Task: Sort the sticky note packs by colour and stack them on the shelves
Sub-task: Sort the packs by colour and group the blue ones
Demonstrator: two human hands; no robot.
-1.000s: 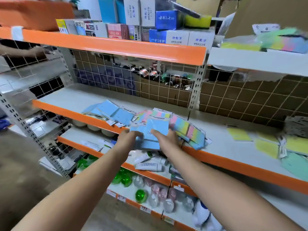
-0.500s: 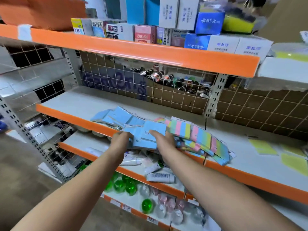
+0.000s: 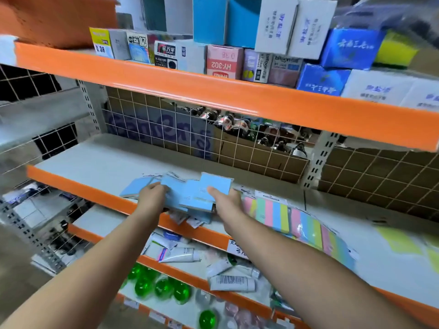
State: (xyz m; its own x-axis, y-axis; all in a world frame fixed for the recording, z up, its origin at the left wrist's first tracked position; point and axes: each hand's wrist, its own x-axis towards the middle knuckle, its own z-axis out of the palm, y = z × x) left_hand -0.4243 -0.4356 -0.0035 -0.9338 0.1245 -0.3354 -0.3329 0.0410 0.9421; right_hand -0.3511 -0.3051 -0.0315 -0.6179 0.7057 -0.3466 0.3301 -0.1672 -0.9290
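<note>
Progress: partly sorted | left hand [image 3: 152,198] and right hand [image 3: 225,200] both gripping blue packs [image 3: 190,193] at front of middle shelf [image 3: 95,162] | multicolour packs [image 3: 285,219] just right, unstacked | yellow packs [image 3: 399,241] far right, loose

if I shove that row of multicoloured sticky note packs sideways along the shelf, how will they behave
The multicoloured packs lie overlapped like shingles, so they would probably slide over each other rather than move as one. They look glossy-wrapped, so likely slippery. Flat and thin, they should not roll, but those by the orange shelf edge might drop off.
</note>
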